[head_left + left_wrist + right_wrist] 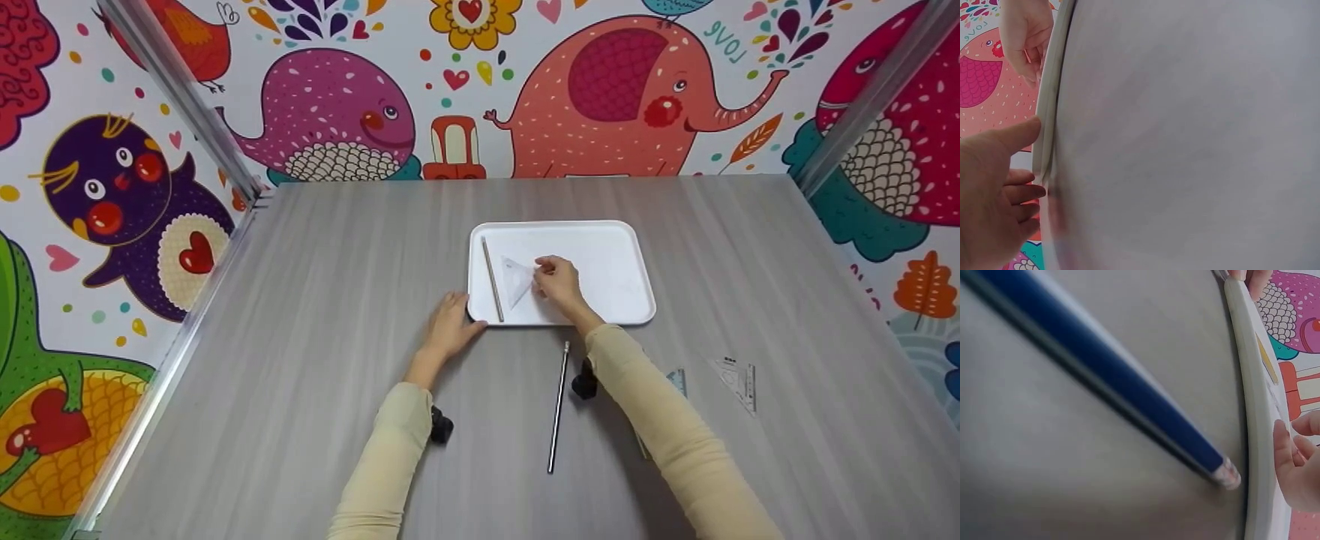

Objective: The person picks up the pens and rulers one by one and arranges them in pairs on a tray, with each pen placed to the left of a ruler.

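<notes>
A white tray (607, 277) lies on the table; my left hand (450, 328) holds its near left corner, thumb on the near rim and fingers by the left side. Inside the tray are a pencil (492, 281) and a clear set square (515, 281). My right hand (559, 283) is over the tray with bent fingers at the set square's right corner. A gap shows between its thumb (1282, 444) and index finger in the right wrist view. Whether the fingertips touch the set square is hard to see.
A dark pencil (558, 409) lies in front of the tray, its end near the rim. Another clear set square (739, 384) is to the right. A bluish ruler-like piece (677, 381) is partly hidden by the right sleeve. A patterned wall (465, 90) stands behind the table.
</notes>
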`<state>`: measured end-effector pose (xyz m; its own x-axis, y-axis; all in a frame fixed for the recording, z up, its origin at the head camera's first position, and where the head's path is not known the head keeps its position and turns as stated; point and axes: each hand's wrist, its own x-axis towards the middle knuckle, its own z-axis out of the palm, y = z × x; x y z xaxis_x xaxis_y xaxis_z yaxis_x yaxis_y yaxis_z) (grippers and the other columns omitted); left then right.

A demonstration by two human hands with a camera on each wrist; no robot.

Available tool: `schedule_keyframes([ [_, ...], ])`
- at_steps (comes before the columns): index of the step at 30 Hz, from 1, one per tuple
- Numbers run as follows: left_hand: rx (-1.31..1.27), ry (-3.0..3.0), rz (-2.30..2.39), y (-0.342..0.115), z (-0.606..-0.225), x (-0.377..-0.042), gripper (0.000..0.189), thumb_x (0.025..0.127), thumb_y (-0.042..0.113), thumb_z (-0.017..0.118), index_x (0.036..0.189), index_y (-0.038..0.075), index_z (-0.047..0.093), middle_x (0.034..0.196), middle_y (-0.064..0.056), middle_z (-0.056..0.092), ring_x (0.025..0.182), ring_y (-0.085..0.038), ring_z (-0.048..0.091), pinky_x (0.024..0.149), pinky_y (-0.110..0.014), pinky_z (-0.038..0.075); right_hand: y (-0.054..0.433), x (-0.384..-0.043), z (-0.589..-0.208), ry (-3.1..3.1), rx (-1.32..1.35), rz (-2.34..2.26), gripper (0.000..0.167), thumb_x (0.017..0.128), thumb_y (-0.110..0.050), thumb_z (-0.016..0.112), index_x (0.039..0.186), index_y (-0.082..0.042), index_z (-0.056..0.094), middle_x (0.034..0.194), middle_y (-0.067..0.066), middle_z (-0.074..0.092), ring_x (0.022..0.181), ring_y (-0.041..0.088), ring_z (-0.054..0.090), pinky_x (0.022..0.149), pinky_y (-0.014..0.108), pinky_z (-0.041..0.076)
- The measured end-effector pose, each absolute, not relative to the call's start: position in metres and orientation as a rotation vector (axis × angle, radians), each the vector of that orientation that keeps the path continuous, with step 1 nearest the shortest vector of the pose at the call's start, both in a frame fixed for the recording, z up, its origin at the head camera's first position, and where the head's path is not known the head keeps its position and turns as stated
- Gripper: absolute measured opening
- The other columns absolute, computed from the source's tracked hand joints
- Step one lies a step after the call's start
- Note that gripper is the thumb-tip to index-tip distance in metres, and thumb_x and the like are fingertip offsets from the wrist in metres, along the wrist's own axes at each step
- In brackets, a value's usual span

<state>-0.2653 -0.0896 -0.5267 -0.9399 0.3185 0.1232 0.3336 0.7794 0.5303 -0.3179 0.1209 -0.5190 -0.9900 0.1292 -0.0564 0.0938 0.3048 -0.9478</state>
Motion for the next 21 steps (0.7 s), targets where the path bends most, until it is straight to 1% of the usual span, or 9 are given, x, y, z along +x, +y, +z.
schedule_keyframes([
  [2,-0.530,-2.949,-0.876,-0.089,-0.526,-0.265,0.055,0.082,0.025,0.066,0.123,-0.007,0.049,0.124,-0.022,0.052,0.122,-0.035,0.040,0.103,-0.042,0.031,0.123,-0.317,-0.518,-2.544,-0.171,1.722,0.032,0.079,0.002,0.049,0.109,0.010,0.058,0.082,0.009,0.055,0.056,0.009,0.052,0.045,0.018,0.048],
  [4,-0.514,-2.965,-0.877,-0.089,-0.526,-0.265,0.055,0.083,0.025,0.066,0.124,-0.006,0.048,0.125,-0.021,0.051,0.123,-0.034,0.039,0.104,-0.041,0.029,0.125,-0.317,-0.518,-2.566,-0.116,1.600,0.032,0.078,0.001,0.050,0.107,0.010,0.059,0.083,0.013,0.057,0.061,0.013,0.055,0.049,0.020,0.049],
  [7,-0.495,-2.981,-0.887,-0.088,-0.525,-0.265,0.056,0.083,0.025,0.065,0.125,-0.007,0.047,0.127,-0.022,0.049,0.125,-0.036,0.036,0.106,-0.041,0.027,0.128,-0.315,-0.517,-2.590,-0.033,1.441,0.031,0.077,0.000,0.053,0.106,0.009,0.060,0.087,0.018,0.060,0.071,0.023,0.060,0.062,0.028,0.051],
  [9,-0.495,-2.980,-0.892,-0.088,-0.525,-0.265,0.056,0.083,0.025,0.065,0.125,-0.008,0.047,0.127,-0.023,0.049,0.125,-0.036,0.036,0.106,-0.041,0.027,0.130,-0.314,-0.517,-2.606,0.014,1.369,0.033,0.077,0.000,0.054,0.108,0.009,0.059,0.090,0.020,0.061,0.079,0.028,0.061,0.071,0.034,0.050],
  [10,-0.493,-2.980,-0.892,-0.088,-0.525,-0.265,0.057,0.083,0.025,0.065,0.125,-0.008,0.047,0.127,-0.023,0.049,0.126,-0.037,0.035,0.106,-0.042,0.027,0.131,-0.313,-0.517,-2.620,0.033,1.354,0.035,0.077,-0.001,0.054,0.111,0.009,0.058,0.093,0.021,0.060,0.082,0.030,0.061,0.074,0.037,0.050],
  [13,-0.503,-2.968,-0.881,-0.088,-0.525,-0.264,0.056,0.082,0.025,0.066,0.124,-0.008,0.048,0.125,-0.023,0.050,0.124,-0.036,0.037,0.105,-0.042,0.029,0.133,-0.311,-0.516,-2.661,0.089,1.327,0.041,0.077,-0.002,0.053,0.118,0.007,0.054,0.100,0.022,0.060,0.087,0.031,0.060,0.078,0.041,0.049],
  [18,-0.497,-2.977,-0.878,-0.088,-0.525,-0.265,0.057,0.083,0.026,0.066,0.125,-0.008,0.047,0.127,-0.024,0.048,0.126,-0.037,0.035,0.106,-0.042,0.027,0.134,-0.305,-0.515,-2.720,0.198,1.236,0.046,0.079,-0.007,0.054,0.123,0.006,0.051,0.113,0.023,0.058,0.098,0.033,0.058,0.085,0.042,0.047],
  [21,-0.487,-2.992,-0.885,-0.088,-0.526,-0.265,0.059,0.083,0.027,0.065,0.126,-0.009,0.046,0.129,-0.025,0.046,0.127,-0.037,0.033,0.107,-0.043,0.025,0.134,-0.301,-0.514,-2.762,0.270,1.142,0.049,0.081,-0.010,0.057,0.126,0.007,0.048,0.121,0.024,0.053,0.109,0.035,0.053,0.094,0.043,0.042],
])
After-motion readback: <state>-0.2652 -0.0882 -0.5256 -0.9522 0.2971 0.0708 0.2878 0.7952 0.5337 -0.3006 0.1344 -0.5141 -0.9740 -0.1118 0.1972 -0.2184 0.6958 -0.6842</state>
